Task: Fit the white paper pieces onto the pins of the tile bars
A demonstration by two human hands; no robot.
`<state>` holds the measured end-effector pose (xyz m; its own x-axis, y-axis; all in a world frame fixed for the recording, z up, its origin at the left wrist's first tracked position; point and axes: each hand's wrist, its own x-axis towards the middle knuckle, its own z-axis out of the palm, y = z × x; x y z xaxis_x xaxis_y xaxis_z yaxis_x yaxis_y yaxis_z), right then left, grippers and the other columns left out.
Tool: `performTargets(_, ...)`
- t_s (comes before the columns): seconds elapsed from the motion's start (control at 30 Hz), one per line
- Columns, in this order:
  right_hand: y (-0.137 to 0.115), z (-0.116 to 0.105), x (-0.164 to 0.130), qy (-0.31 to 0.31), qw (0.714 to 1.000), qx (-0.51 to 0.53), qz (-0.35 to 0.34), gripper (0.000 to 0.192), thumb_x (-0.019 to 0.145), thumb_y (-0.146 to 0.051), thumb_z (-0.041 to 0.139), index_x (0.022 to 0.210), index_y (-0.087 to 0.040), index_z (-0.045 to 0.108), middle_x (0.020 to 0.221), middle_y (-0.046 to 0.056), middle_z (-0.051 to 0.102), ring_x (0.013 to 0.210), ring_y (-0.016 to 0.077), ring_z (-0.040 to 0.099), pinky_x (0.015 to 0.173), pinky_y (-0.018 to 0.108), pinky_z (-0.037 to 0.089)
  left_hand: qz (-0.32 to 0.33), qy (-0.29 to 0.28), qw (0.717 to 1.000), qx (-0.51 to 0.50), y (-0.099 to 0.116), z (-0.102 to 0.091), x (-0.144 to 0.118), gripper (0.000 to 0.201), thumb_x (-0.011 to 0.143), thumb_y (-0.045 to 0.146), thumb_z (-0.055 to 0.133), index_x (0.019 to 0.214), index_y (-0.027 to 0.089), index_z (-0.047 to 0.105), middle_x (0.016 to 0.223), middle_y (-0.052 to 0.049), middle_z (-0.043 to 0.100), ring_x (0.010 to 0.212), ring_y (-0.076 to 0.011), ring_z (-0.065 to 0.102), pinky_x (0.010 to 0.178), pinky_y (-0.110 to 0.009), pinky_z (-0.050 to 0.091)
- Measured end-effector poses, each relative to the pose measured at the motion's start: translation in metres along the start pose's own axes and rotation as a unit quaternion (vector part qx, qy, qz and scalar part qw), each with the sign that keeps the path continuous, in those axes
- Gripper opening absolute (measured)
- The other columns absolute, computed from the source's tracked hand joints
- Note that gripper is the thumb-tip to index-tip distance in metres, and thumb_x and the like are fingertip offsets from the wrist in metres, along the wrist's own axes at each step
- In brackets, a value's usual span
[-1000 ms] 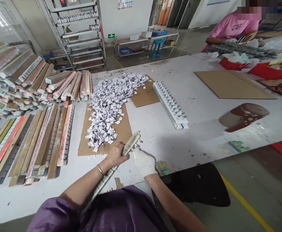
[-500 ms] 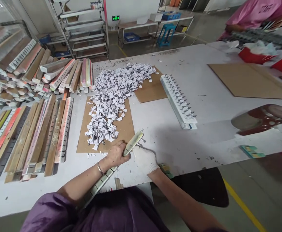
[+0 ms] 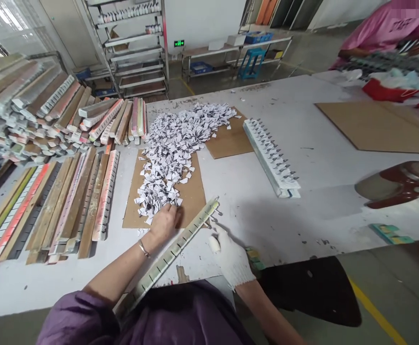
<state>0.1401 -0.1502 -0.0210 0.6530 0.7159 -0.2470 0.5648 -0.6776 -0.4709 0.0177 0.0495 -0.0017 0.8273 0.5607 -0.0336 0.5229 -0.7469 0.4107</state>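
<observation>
A long slotted strip lies slanted from my lap up onto the table edge. My left hand is off the strip, with its fingers curled down into the near edge of a pile of small white paper pieces on a brown cardboard sheet. Its fingertips are hidden among the pieces. My right hand, in a white glove, lies just right of the strip's far end, thumb held apart, with nothing seen in it.
Stacks of wooden and slotted strips fill the table's left side. A white rack with metal pins lies right of the pile. At the right are a dark red jar on its side, another cardboard sheet, and a person in pink.
My left hand has let go of the strip and moved up to the paper pile. The strip's far end now lies free beside my gloved right hand. The view shifted slightly.
</observation>
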Motion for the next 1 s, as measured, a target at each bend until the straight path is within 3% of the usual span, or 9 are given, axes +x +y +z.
performTargets(0.1, 0.001, 0.005, -0.010, 0.016, 0.999, 0.046, 0.019, 0.045, 0.098, -0.030, 0.042, 0.139, -0.016, 0.054, 0.129, 0.013, 0.070, 0.116, 0.0279, 0.067, 0.094, 0.034, 0.049, -0.028, -0.007, 0.996, 0.081, -0.008, -0.001, 0.006, 0.015, 0.096, 0.010, 0.047, 0.098, 0.012, 0.062, 0.104, -0.018, 0.066, 0.098, -0.0296, 0.066, 0.084, -0.041, 0.053)
performTargets(0.23, 0.004, 0.013, -0.011, 0.043, 0.996, 0.082, -0.005, 0.047, 0.100, -0.032, 0.036, 0.140, -0.015, 0.053, 0.133, 0.015, 0.067, 0.119, 0.0292, 0.065, 0.098, 0.036, 0.046, -0.032, 0.004, 0.997, 0.064, -0.013, -0.003, 0.006, 0.026, 0.086, -0.006, 0.044, 0.093, 0.011, 0.062, 0.098, -0.017, 0.068, 0.093, -0.0274, 0.068, 0.080, -0.037, 0.053)
performTargets(0.4, -0.004, 0.010, -0.011, 0.050, 0.989, 0.141, 0.012, 0.046, 0.096, -0.035, 0.043, 0.137, -0.020, 0.057, 0.133, 0.011, 0.068, 0.116, 0.0293, 0.065, 0.099, 0.040, 0.048, -0.052, 0.057, 0.997, 0.003, -0.013, -0.027, -0.015, 0.018, 0.098, 0.013, 0.041, 0.096, 0.014, 0.059, 0.092, -0.013, 0.071, 0.083, -0.0229, 0.070, 0.077, -0.035, 0.054)
performTargets(0.5, -0.027, -0.001, -0.021, 0.064, 0.975, 0.208, -0.042, 0.047, 0.095, -0.037, 0.046, 0.138, -0.022, 0.056, 0.125, 0.009, 0.072, 0.106, 0.0244, 0.069, 0.092, 0.035, 0.051, -0.048, 0.054, 0.975, -0.209, 0.003, -0.035, -0.037, 0.024, 0.103, 0.033, 0.038, 0.097, 0.018, 0.055, 0.078, -0.004, 0.070, 0.066, -0.0164, 0.066, 0.066, -0.029, 0.054)
performTargets(0.57, -0.044, -0.009, -0.027, 0.062, 0.965, 0.235, -0.100, 0.047, 0.096, -0.038, 0.046, 0.140, -0.022, 0.055, 0.119, 0.007, 0.073, 0.101, 0.0212, 0.069, 0.088, 0.031, 0.051, -0.040, 0.017, 0.917, -0.396, 0.019, -0.035, -0.052, 0.030, 0.099, 0.046, 0.046, 0.095, 0.018, 0.055, 0.074, -0.001, 0.066, 0.058, -0.0135, 0.060, 0.059, -0.027, 0.052)
performTargets(0.63, -0.056, -0.013, -0.031, 0.053, 0.964, 0.211, -0.155, 0.039, 0.099, -0.036, 0.042, 0.128, -0.022, 0.062, 0.110, 0.006, 0.075, 0.098, 0.0198, 0.069, 0.086, 0.029, 0.049, -0.033, -0.015, 0.876, -0.481, 0.033, -0.032, -0.065, 0.035, 0.094, 0.053, 0.054, 0.092, 0.018, 0.056, 0.075, 0.000, 0.063, 0.057, -0.0117, 0.056, 0.057, -0.026, 0.049)
performTargets(0.73, -0.059, -0.015, -0.034, 0.025, 0.975, 0.112, -0.192, 0.034, 0.099, -0.032, 0.038, 0.103, -0.019, 0.069, 0.094, 0.008, 0.075, 0.090, 0.0210, 0.068, 0.080, 0.029, 0.046, -0.019, -0.007, 0.887, -0.462, 0.044, -0.027, -0.076, 0.036, 0.088, 0.053, 0.065, 0.087, 0.018, 0.058, 0.074, 0.002, 0.057, 0.062, -0.0112, 0.052, 0.059, -0.024, 0.045)
performTargets(0.83, -0.052, -0.016, -0.038, -0.011, 0.978, 0.071, -0.196, 0.029, 0.097, -0.028, 0.043, 0.107, -0.018, 0.068, 0.097, 0.009, 0.074, 0.091, 0.0222, 0.067, 0.077, 0.029, 0.044, -0.011, 0.009, 0.902, -0.431, 0.045, -0.024, -0.081, 0.035, 0.082, 0.049, 0.074, 0.081, 0.018, 0.058, 0.068, 0.004, 0.051, 0.063, -0.0111, 0.048, 0.059, -0.023, 0.041)
performTargets(1.0, -0.041, -0.027, -0.050, -0.046, 0.976, 0.096, -0.189, 0.031, 0.099, -0.026, 0.039, 0.110, -0.021, 0.067, 0.097, 0.005, 0.074, 0.088, 0.0196, 0.067, 0.075, 0.028, 0.042, 0.014, -0.088, 0.896, -0.434, 0.043, -0.032, -0.085, 0.029, 0.093, 0.045, 0.060, 0.084, 0.018, 0.061, 0.068, 0.002, 0.058, 0.061, -0.0118, 0.053, 0.061, -0.024, 0.045)
